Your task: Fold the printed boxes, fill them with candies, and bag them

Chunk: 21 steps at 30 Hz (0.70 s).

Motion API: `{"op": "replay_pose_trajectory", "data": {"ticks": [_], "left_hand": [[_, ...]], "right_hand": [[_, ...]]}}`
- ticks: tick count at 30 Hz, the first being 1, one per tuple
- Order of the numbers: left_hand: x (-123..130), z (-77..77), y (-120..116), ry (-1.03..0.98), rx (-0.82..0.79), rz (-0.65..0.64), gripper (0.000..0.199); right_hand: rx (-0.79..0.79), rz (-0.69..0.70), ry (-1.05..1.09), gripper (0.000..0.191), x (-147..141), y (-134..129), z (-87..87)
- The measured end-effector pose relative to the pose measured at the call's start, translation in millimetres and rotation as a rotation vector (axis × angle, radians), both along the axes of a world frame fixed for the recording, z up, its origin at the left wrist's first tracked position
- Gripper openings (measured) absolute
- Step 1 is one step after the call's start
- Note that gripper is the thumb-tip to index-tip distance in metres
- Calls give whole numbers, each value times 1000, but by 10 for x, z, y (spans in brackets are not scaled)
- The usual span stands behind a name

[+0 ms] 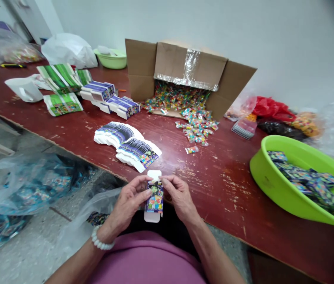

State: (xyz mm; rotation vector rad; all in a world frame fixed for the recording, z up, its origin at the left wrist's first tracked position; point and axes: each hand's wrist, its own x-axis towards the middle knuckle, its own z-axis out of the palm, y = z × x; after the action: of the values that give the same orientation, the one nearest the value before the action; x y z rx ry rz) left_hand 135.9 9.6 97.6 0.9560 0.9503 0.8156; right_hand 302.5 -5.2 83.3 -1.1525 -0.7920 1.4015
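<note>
A small printed candy box [154,202], purple with a cartoon figure and white end flaps, is held upright in front of me at the table's edge. My left hand [133,193] pinches it along its left side, thumb across the front. At the upper right corner, my right hand [180,193] grips it between thumb and fingers. Both end flaps stick out at top and bottom. Just beyond my hands lies a fanned stack of flat, unfolded boxes [125,142] with the same purple print.
A tipped cardboard carton [190,61] spills wrapped candies [196,122] onto the red table [214,177]. At right stands a green basin [261,173] with filled boxes. Banded purple [122,105] and green bundles [63,104] lie left, near a white mug [25,90]. Plastic bags [36,189] lie on the floor.
</note>
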Motion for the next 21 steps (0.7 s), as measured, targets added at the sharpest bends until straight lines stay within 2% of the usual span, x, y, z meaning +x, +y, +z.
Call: {"op": "replay_pose_trajectory", "data": {"ticks": [2,5,7,9,11,13,15,17,19,21], "left_hand": [[-19,8,4,-7,-20,-54,36],[-44,4,10,43,61,-119,25],[-54,-6,19,88,121,-121,23],[-54,-14,25,81,129,-73,30],[-43,-11,20,23,66,-14,48],[-20,3,2,-53,-57,-23,57],[11,21,-26,-119,-186,-108,54],[50,31,-53,-136,-276,-156,52],[94,31,-71,-89,-304,-121,50],[137,27,-79,-17,-295,-83,51]], "right_hand": [[-53,33,34,31,41,21,18],[-63,87,36,32,89,66,43],[-24,106,38,38,103,91,45],[43,129,-16,38,105,101,31],[117,126,-141,24,103,95,9],[184,68,-254,17,104,77,-8],[259,12,-339,15,115,57,-7],[344,42,-439,14,136,39,18],[373,111,-511,16,162,30,52],[290,147,-481,22,186,32,76]]}}
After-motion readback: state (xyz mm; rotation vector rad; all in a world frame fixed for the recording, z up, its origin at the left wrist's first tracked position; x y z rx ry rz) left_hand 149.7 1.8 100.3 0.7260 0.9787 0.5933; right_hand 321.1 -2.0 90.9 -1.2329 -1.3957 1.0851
